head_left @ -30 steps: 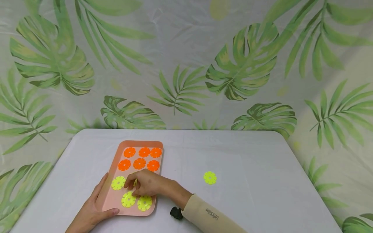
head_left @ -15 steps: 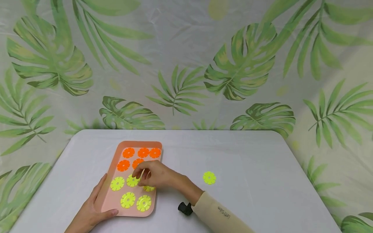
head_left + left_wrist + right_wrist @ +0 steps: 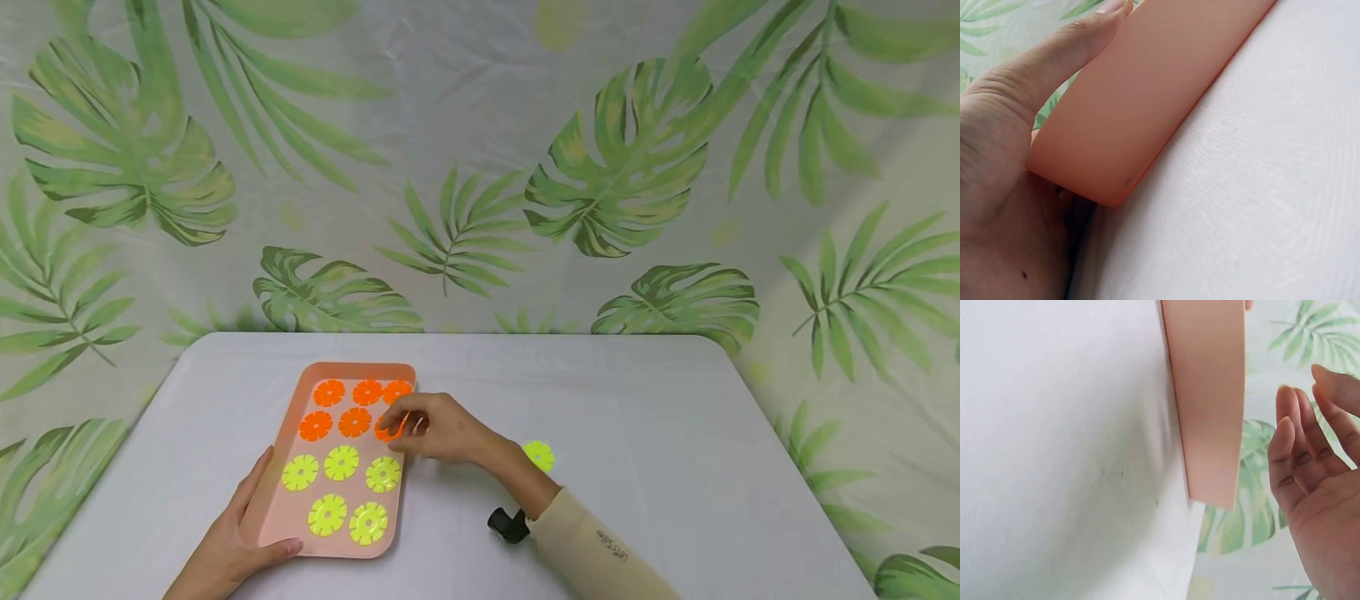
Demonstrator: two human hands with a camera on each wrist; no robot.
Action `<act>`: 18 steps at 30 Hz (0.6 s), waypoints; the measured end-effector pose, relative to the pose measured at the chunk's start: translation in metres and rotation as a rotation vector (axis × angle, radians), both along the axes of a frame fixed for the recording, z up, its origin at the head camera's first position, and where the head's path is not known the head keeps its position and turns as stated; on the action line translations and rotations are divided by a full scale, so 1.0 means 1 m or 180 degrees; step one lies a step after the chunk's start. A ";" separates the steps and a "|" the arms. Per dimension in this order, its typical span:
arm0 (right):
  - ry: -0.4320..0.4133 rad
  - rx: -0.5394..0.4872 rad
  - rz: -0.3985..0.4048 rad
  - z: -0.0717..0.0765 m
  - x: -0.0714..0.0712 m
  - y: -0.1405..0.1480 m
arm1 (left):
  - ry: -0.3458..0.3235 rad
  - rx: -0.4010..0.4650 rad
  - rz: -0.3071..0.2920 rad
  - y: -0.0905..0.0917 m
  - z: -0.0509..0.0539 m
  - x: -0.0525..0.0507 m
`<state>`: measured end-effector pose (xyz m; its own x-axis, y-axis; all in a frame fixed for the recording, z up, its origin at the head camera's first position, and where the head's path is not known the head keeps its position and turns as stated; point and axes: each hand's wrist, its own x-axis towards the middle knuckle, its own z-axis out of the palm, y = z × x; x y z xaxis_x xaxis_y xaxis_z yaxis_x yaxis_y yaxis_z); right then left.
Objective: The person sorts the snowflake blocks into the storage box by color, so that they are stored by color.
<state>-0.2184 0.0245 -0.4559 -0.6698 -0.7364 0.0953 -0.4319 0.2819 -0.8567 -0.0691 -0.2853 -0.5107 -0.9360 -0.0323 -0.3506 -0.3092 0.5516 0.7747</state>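
Note:
In the head view a pink tray [image 3: 360, 371] lies on the left half of the table. Two rows of flower-shaped orange discs [image 3: 309, 424] fill its far part, and several yellow-green discs [image 3: 318, 510] its near part. My left hand [image 3: 228, 542] holds the tray's near left corner, thumb at the near rim and fingers along the left side. Over the tray's right edge hovers my right hand [image 3: 442, 425], fingers loosely bent around nothing, partly covering an orange disc. The right wrist view shows this hand [image 3: 1325, 487] beside the tray's wall [image 3: 1207, 400], also without an object.
One more yellow-green disc [image 3: 547, 454] lies on the white tabletop [image 3: 637, 500], right of the tray and partly behind the right forearm. A black device [image 3: 510, 525] sits at the right wrist. Leaf-patterned cloth [image 3: 465, 125] hangs behind the table.
My right hand has lifted off the yellow-green discs and moved right and away to the tray's right edge, uncovering the middle discs. The left hand keeps its place on the tray.

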 end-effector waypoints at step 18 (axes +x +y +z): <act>0.0034 -0.0031 -0.0267 -0.006 -0.004 0.043 | -0.0289 -0.0014 0.0018 -0.001 0.000 -0.004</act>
